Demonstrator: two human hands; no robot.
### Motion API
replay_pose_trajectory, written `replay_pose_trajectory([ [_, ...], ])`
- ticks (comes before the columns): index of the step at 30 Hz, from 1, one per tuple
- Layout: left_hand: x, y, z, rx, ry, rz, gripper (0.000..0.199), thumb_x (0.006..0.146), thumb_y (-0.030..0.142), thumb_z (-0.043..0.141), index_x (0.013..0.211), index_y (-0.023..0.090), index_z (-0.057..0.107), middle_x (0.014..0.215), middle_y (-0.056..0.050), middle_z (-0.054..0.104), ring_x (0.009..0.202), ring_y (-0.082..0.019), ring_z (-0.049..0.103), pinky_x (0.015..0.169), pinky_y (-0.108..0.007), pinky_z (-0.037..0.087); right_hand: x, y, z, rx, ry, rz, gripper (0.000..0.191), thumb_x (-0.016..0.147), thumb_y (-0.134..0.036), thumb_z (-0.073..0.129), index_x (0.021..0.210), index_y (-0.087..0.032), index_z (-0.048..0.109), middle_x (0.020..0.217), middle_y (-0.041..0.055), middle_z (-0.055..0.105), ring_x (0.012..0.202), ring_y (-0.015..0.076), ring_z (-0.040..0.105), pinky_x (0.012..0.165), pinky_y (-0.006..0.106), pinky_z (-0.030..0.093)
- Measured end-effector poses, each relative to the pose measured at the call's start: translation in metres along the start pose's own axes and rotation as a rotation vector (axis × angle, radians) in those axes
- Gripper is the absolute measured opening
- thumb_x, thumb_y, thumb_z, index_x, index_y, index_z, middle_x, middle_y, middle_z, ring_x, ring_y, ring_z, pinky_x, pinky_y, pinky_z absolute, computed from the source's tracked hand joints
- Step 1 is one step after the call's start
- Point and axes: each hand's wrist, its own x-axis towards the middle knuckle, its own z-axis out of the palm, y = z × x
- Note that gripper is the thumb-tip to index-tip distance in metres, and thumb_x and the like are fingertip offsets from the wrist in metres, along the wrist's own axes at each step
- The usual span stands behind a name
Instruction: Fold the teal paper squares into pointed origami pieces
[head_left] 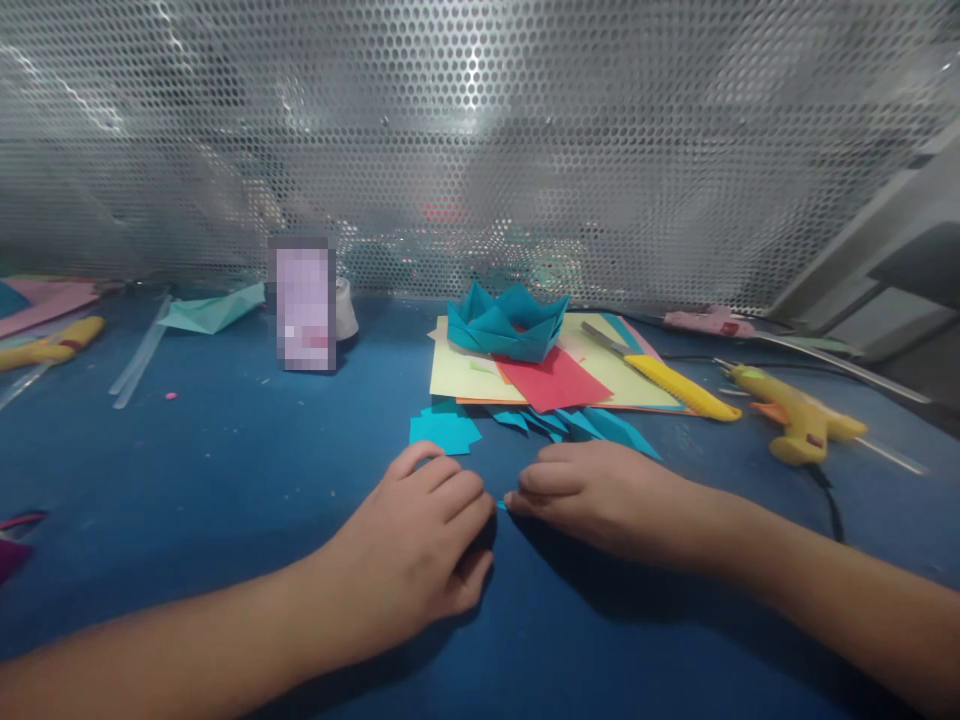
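Observation:
A small piece of blue paper (502, 506) shows as a narrow strip between my hands, low over the blue table; most of it is hidden by fingers. My left hand (431, 530) is curled closed at its left end. At the other end, my right hand (589, 488) pinches it between thumb and fingers. Just beyond my left fingertips lie flat blue paper squares (444, 432). Several folded blue paper pieces (600, 426) are spread beyond my right hand. Farther back, a ring of joined folded blue paper (506, 325) sits on a stack of coloured sheets (457, 376).
A red sheet (555, 380) and a yellow utility knife (679, 385) with its blade out rest on the stack. At right lies a yellow glue gun (802, 405) with a cord. Left of centre stands a blurred phone-like panel (306, 310). Perforated metal (480, 150) closes the back.

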Motion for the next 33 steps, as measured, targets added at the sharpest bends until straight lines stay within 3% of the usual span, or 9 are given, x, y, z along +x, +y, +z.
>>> replay_pose_trajectory([
  [3, 0.0, -0.001, 0.001, -0.023, -0.022, -0.009, 0.019, 0.082, 0.023, 0.052, 0.097, 0.016, 0.062, 0.091, -0.005, 0.063, 0.085, -0.02, 0.055, 0.087, -0.038, 0.036, -0.001, 0.0, -0.001, 0.0, -0.006, -0.012, 0.027, 0.098, -0.018, 0.041, 0.085, -0.016, 0.064, 0.075, 0.0007, 0.059, 0.064, 0.0149, 0.044, 0.058, 0.029, 0.03],
  [10, 0.004, -0.002, 0.0, 0.092, -0.081, 0.101, 0.018, 0.085, 0.021, 0.047, 0.093, 0.016, 0.064, 0.079, -0.003, 0.061, 0.077, -0.021, 0.051, 0.083, -0.038, 0.036, 0.002, 0.0, -0.006, -0.051, -0.05, -0.007, 0.028, 0.099, -0.02, 0.04, 0.082, -0.017, 0.062, 0.073, 0.0, 0.056, 0.063, 0.0144, 0.042, 0.057, 0.03, 0.029],
  [21, 0.008, -0.001, -0.005, 0.065, -0.132, 0.1, 0.017, 0.085, 0.019, 0.048, 0.092, 0.016, 0.064, 0.077, -0.003, 0.06, 0.076, -0.02, 0.049, 0.08, -0.037, 0.037, 0.0, -0.003, -0.016, -0.202, -0.139, -0.038, 0.016, 0.093, -0.012, 0.046, 0.092, -0.013, 0.062, 0.076, 0.0038, 0.06, 0.062, 0.0151, 0.049, 0.052, 0.027, 0.029],
  [26, 0.007, -0.002, -0.005, 0.086, -0.119, 0.115, 0.016, 0.085, 0.019, 0.049, 0.09, 0.016, 0.064, 0.076, -0.003, 0.06, 0.074, -0.02, 0.049, 0.079, -0.037, 0.038, -0.001, -0.005, -0.017, -0.208, -0.264, 0.002, 0.017, 0.091, -0.009, 0.049, 0.08, -0.014, 0.06, 0.075, 0.0036, 0.058, 0.062, 0.0153, 0.048, 0.05, 0.028, 0.029],
  [33, 0.005, 0.0, -0.006, 0.055, -0.127, 0.102, 0.02, 0.086, 0.019, 0.047, 0.096, 0.015, 0.064, 0.079, -0.004, 0.06, 0.076, -0.022, 0.05, 0.08, -0.039, 0.038, 0.004, -0.022, -0.024, -0.16, -0.27, 0.108, 0.022, 0.087, -0.013, 0.047, 0.069, -0.016, 0.06, 0.067, 0.0046, 0.053, 0.057, 0.0166, 0.044, 0.05, 0.031, 0.027],
])
